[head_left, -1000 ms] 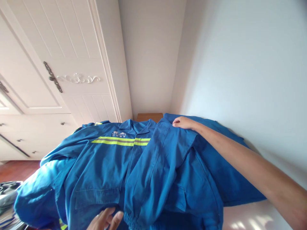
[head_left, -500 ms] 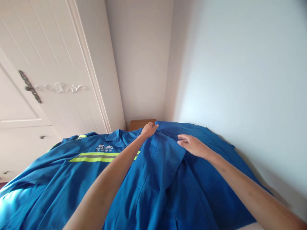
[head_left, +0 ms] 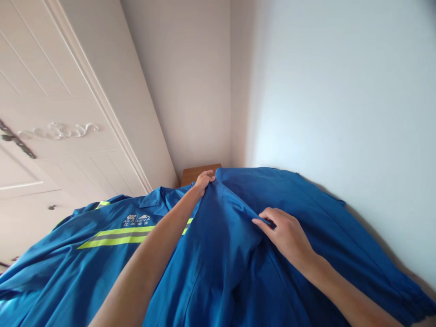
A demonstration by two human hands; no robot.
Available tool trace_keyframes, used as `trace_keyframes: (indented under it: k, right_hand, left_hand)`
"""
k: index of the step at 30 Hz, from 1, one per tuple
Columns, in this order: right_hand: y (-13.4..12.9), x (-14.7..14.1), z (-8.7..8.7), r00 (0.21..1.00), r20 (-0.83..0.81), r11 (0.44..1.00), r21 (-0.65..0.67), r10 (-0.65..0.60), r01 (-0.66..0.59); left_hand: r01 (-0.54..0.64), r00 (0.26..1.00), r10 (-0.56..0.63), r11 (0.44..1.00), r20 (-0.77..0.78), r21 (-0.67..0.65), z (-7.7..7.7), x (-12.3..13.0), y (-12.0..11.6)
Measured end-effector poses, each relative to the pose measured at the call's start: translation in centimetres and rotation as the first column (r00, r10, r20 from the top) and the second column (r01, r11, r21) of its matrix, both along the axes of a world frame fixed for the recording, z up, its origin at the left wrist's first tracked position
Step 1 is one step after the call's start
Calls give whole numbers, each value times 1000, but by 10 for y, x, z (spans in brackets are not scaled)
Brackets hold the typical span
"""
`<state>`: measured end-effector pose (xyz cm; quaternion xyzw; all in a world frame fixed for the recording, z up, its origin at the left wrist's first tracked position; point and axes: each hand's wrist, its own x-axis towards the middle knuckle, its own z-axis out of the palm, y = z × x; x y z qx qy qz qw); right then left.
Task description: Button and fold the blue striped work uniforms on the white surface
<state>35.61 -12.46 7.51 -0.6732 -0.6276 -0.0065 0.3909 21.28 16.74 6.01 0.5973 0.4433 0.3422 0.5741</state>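
A: What fills the most space?
B: The smooth, pale wall (head_left: pixel 327 81), beyond the right hand (head_left: pixel 285 229) and rising to its right. Then the white wardrobe (head_left: pixel 112 122), left of the left hand (head_left: pixel 203 180), its door panels cut with straight grooves

A: And the garment?
B: The blue jacket (head_left: pixel 211 254) spreads under and around both hands, woven cloth with soft creases and stitched seams. Whether all the blue to the right of the right hand belongs to it, I can't tell

A: Anything wooden?
B: A brown, flat-topped wooden piece (head_left: pixel 190 176), just behind the left hand

A: How are the hands set?
B: The left has its fingers closed on the jacket's upper fold; the right pinches an edge of the cloth between thumb and fingers

A: Smaller details?
B: A yellow-and-grey stripe (head_left: pixel 116 238), left of the left hand and passing behind that forearm; white lettering (head_left: pixel 136 220) above it; farther left, a scrolled raised ornament (head_left: pixel 59 130) and a small dark knob (head_left: pixel 52 207)
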Motion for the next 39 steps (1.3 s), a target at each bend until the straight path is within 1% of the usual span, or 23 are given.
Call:
trace_keyframes:
  k: [2,4,5,6,7,9,11,12,16,18,20,23,25,27,28,30,31,32,34,35,36,37,39]
  right_hand:
    - [-5,0,-4,987,-152,998,-5,53,-55]
    - [-8,3,-5,918,-383,992,-18,108,-124]
    - [-10,6,-6,876,-467,989,-14,123,-146]
    - [-11,9,-7,854,-503,988,-7,128,-152]
    - [-11,11,-9,863,-489,989,-4,127,-148]
    - [-10,14,-11,929,-349,989,-30,125,-145]
    - [-7,12,-11,971,-197,986,-67,136,-152]
    - [-5,11,-10,978,-159,986,-73,137,-150]
    - [0,2,-1,981,-179,996,-23,75,-81]
    - [-2,-1,1,985,-166,999,-4,43,-44]
    - [-3,-1,-1,990,-141,1000,-3,-4,4]
    - [-1,7,-11,977,-187,993,-68,-104,93]
    - [3,16,-16,958,-251,983,-157,-135,98]
    - [5,24,-16,952,-284,970,-240,-117,47]
    - [4,26,-14,956,-277,967,-255,-96,24]
    - [-1,24,-4,977,-208,983,-181,-48,10]
    - [-5,20,3,988,-153,995,-100,-23,8]
    - [-8,13,11,996,-87,1000,-8,0,-1]
    - [-10,-7,27,995,79,987,140,68,-78]
    - [-8,-19,33,978,174,976,164,114,-143]
    - [-4,-31,37,950,269,967,151,160,-205]
    - [2,-41,37,912,356,961,106,203,-255]
    - [14,-56,28,834,478,956,-43,274,-290]
  left_hand:
    - [29,1000,-29,998,9,-47,-2,1,0]
    - [57,998,-56,995,11,-78,-2,0,0]
    - [72,997,-72,994,9,-87,-2,0,1]
    - [90,996,-90,991,3,-97,-1,0,1]
    - [107,994,-108,989,-10,-106,0,0,2]
    - [124,990,-130,986,-51,-113,2,3,4]
    - [99,990,-106,992,-96,-81,4,7,6]
    - [75,990,-80,996,-114,-48,4,9,7]
    - [-5,989,22,993,-146,116,3,16,6]
    - [-30,987,60,981,-151,193,-2,19,2]
    - [-40,985,82,965,-154,260,-8,21,-1]
    - [-24,979,93,938,-184,346,-16,21,-5]
    - [-13,970,110,915,-217,404,-16,16,-6]
    - [-5,963,131,883,-236,469,-10,6,-11]
    - [-1,962,137,867,-235,499,-5,0,-15]
    - [75,967,82,814,-241,576,6,-11,-26]
    - [158,965,14,767,-262,622,10,-14,-32]
    - [263,951,-73,700,-300,664,12,-16,-39]
    - [471,881,-238,538,-410,699,11,-14,-49]
    - [544,839,-293,480,-459,688,8,-10,-52]
    - [590,808,-326,457,-491,666,2,-5,-54]
    - [617,787,-345,454,-512,642,-4,1,-54]
    - [637,770,-361,471,-526,610,-16,10,-52]
